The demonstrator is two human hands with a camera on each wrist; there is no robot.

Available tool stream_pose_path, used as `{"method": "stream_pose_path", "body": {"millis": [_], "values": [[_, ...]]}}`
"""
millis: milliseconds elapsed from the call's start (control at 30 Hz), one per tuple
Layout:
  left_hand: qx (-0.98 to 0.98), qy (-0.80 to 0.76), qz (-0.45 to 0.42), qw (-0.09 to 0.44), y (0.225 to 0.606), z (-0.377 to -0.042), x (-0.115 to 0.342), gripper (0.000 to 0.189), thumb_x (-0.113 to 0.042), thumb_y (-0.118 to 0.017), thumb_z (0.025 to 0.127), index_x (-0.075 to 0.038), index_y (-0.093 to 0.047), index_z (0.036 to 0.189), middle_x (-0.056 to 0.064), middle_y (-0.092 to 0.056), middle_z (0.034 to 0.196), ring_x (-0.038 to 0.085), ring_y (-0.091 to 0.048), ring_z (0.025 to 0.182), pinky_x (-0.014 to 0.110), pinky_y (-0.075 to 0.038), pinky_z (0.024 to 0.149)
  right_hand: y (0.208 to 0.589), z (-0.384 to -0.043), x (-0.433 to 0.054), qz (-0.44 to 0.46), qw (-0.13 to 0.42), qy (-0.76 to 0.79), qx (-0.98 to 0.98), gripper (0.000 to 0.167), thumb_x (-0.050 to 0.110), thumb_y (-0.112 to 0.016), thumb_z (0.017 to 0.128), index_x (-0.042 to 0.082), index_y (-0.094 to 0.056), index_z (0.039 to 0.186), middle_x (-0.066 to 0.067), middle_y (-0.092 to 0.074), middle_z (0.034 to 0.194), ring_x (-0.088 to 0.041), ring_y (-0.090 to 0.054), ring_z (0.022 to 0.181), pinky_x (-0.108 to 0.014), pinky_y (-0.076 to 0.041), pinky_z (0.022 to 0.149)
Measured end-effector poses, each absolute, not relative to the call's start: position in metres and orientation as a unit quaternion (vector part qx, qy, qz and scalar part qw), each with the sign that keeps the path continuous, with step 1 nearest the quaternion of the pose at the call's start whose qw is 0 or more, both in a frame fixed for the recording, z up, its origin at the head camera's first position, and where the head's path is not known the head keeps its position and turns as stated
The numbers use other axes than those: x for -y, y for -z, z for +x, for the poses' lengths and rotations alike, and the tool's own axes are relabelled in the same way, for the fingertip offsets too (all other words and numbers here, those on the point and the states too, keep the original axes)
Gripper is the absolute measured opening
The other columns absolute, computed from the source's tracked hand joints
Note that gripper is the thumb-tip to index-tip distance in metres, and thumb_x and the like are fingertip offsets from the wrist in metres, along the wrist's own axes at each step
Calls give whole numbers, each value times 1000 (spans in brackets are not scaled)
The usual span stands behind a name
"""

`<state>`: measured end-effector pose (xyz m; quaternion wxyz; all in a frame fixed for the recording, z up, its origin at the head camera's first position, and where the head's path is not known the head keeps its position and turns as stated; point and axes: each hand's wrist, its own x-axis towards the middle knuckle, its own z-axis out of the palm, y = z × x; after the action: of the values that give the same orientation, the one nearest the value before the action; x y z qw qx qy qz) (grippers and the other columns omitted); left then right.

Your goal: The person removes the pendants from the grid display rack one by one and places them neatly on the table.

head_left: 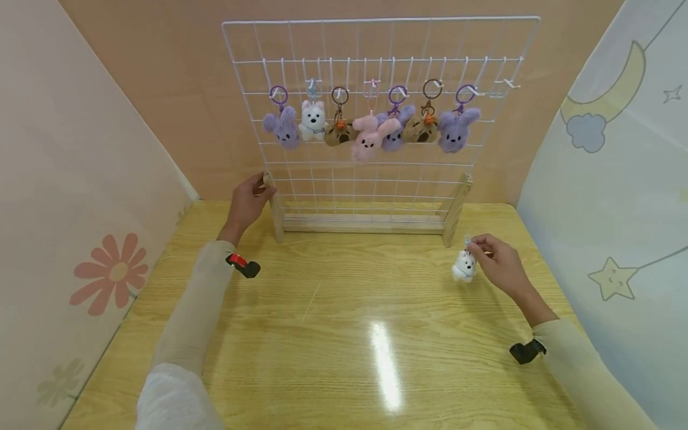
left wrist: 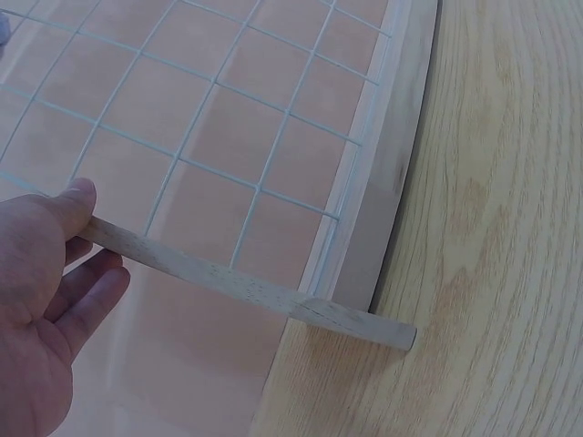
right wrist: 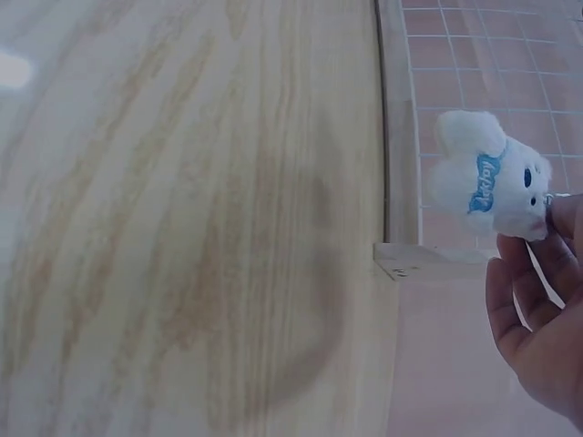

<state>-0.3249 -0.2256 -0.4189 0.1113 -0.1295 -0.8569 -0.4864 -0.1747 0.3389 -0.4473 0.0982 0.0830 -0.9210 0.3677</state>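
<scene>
At the left of the display rack, my left hand (head_left: 248,204) grips the upper end of a wooden side post (left wrist: 246,289), thumb on one side and fingers on the other. My right hand (head_left: 500,263) pinches the light-blue clasp (head_left: 467,240) of a white plush dog keychain (head_left: 464,266). This dog hangs above the table, in front of the rack's right post (head_left: 455,206). In the right wrist view the plush dog (right wrist: 492,177) wears a blue lettered collar, and the fingers hide its clasp. A white wire grid (head_left: 344,179) stands between the wooden posts.
Along the grid's hooks hang several plush keychains: purple rabbits (head_left: 455,131), a white dog (head_left: 313,121), brown animals (head_left: 421,129) and a pink rabbit (head_left: 368,140). The rack stands toward the back of the wooden table (head_left: 279,334). Patterned panels (head_left: 618,197) flank both sides.
</scene>
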Motion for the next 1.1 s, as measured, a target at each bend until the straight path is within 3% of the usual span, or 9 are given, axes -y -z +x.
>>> {"method": "stream_pose_path", "body": {"millis": [133, 233, 333, 433, 600, 767, 1000, 1100], "values": [[857, 484, -132, 114, 419, -325, 226, 54, -21, -63, 104, 0, -47, 151, 22, -56, 146, 40, -61, 126, 51, -54, 101, 455, -177, -341, 85, 78, -358, 926, 31, 30, -53, 109, 3, -66, 118, -15, -73, 102, 6, -61, 87, -12, -51, 78], [858, 484, -132, 111, 419, -325, 227, 55, -22, -63, 104, -1, -47, 152, 22, -56, 146, 39, -61, 126, 51, -54, 101, 460, -178, -342, 96, 66, -346, 931, 32, 29, -53, 109, 2, -65, 120, -15, -74, 102, -13, -68, 91, -31, -59, 83], [860, 482, -129, 109, 419, -325, 227, 56, -23, -62, 104, -1, -46, 153, 21, -56, 146, 39, -61, 126, 51, -54, 101, 464, -179, -342, 107, 54, -337, 934, 33, 27, -51, 110, -1, -64, 121, -16, -73, 104, -34, -70, 98, -51, -59, 84], [862, 479, -125, 107, 419, -324, 227, 56, -23, -62, 104, -1, -46, 153, 21, -56, 145, 39, -62, 125, 51, -54, 101, 468, -180, -342, 114, 41, -337, 934, 32, 25, -50, 110, -2, -63, 121, -17, -72, 105, -43, -69, 102, -43, -61, 79], [863, 480, -120, 103, 419, -324, 227, 56, -24, -62, 104, -2, -46, 153, 21, -56, 146, 39, -61, 126, 52, -54, 101, 473, -182, -342, 120, 33, -343, 931, 29, 23, -52, 109, -1, -65, 119, -16, -72, 106, -42, -69, 102, -21, -55, 73], [861, 482, -123, 105, 418, -324, 226, 55, -24, -63, 104, -4, -46, 153, 21, -56, 147, 39, -61, 126, 52, -54, 101, 477, -184, -340, 118, 31, -344, 931, 28, 23, -54, 108, -1, -67, 117, -18, -73, 107, -43, -70, 104, -20, -55, 74], [858, 486, -126, 106, 418, -324, 226, 55, -24, -63, 104, -6, -47, 153, 20, -56, 146, 38, -62, 125, 52, -54, 101, 484, -190, -340, 107, 38, -323, 939, 28, 26, -60, 106, 2, -73, 114, -18, -75, 107, -39, -71, 99, -35, -58, 74], [859, 485, -127, 107, 419, -324, 226, 56, -25, -63, 104, -5, -47, 153, 20, -55, 147, 39, -61, 126, 52, -54, 101, 489, -193, -341, 105, 43, -315, 942, 28, 25, -63, 104, 2, -75, 113, -16, -76, 104, -37, -72, 94, -36, -58, 71]]}}
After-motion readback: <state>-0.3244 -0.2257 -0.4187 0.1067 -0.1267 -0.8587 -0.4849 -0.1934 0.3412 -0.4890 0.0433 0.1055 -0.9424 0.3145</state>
